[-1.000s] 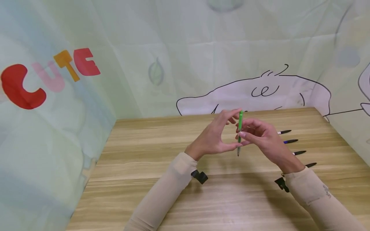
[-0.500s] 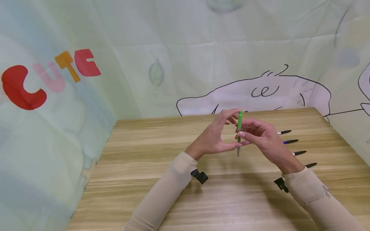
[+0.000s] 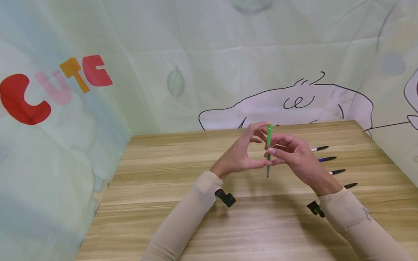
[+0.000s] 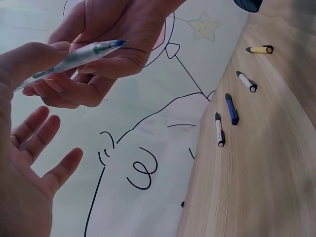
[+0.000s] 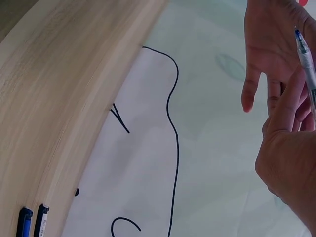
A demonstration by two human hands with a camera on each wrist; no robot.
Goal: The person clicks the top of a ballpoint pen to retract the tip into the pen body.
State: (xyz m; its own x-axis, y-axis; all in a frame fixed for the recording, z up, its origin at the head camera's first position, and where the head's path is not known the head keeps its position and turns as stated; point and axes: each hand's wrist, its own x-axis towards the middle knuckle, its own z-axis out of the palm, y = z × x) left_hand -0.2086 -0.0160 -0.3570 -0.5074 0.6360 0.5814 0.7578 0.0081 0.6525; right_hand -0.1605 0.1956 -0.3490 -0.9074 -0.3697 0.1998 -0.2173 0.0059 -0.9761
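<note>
A slim green pen (image 3: 269, 135) stands nearly upright above the table, its clear tip end pointing down. My right hand (image 3: 295, 156) pinches its middle between thumb and fingers. My left hand (image 3: 236, 154) spans it lengthwise, with the index fingertip at the top end and the thumb against the lower barrel. In the left wrist view, the pen's clear barrel (image 4: 81, 55) and blue-looking point show beside the left thumb, and the other left fingers are spread. The right wrist view catches the pen's tip end (image 5: 307, 66) at its right edge.
Several pens lie in a spaced column at the table's right, including a blue pen (image 4: 231, 109), a yellow pen (image 4: 259, 50) and a white pen (image 4: 219, 130). My right forearm partly covers them in the head view. A printed cloth (image 3: 156, 65) hangs behind the wooden table (image 3: 156, 174).
Both hands and the green pen have shifted very slightly left. The hold on the pen looks the same, and the pens on the table have not moved.
</note>
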